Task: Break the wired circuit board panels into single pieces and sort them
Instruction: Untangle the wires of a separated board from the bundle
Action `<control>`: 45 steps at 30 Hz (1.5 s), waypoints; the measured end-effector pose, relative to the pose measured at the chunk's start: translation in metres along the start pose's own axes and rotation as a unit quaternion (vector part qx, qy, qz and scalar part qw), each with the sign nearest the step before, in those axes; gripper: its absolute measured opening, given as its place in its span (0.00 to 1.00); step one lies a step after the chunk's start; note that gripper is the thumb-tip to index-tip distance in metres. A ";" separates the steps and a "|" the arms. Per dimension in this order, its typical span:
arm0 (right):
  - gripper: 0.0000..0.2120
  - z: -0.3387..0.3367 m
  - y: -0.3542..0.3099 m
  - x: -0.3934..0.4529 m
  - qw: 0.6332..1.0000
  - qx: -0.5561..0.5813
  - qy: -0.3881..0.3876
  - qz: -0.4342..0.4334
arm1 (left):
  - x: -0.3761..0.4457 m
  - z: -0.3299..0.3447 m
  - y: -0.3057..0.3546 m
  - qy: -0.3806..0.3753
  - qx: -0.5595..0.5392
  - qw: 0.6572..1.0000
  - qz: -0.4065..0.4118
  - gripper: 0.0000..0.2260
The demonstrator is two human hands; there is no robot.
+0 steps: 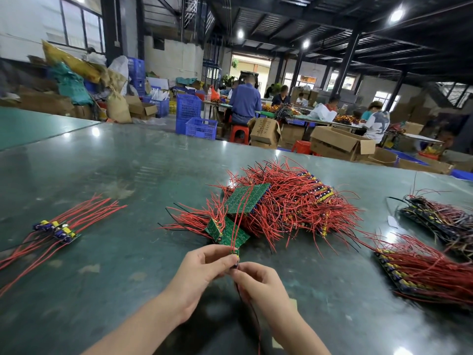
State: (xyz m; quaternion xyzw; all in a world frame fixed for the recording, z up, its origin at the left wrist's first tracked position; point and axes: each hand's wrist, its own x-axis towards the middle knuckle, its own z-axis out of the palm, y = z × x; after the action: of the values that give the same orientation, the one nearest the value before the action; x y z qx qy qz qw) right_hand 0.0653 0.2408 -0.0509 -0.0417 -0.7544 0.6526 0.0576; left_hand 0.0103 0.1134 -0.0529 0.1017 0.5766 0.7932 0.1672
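Glossy dark green tabletop (107,175), contents listed left to right.

Far left: a short row of separated small green circuit board pieces (57,230) with yellow and blue components, their long red wires (94,208) fanned out flat on the surface.

Centre front: left hand (198,270) and right hand (256,280), fingertips meeting, both pinching one small wired green board piece (235,254) held above the tabletop; its red wires rise toward the heap behind.

Centre: a large heap of wired green circuit board panels (281,206), red wires tangled, one panel (247,198) lying solder side up on top.

Right: a flat stack of wired panels with red leads (419,272).

Far right: a darker bundle of boards with black and red wires (440,219).
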 end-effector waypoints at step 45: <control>0.13 0.004 0.005 -0.001 0.998 -0.021 0.036 -0.049 | 0.007 -0.009 0.012 0.001 -0.052 0.996 -0.078 0.09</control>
State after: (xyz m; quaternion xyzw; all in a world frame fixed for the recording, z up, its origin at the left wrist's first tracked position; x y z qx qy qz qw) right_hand 0.0661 0.2378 -0.0568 -0.0295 -0.7666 0.6309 0.1154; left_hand -0.0009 0.1048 -0.0441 0.0469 0.5412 0.8065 0.2332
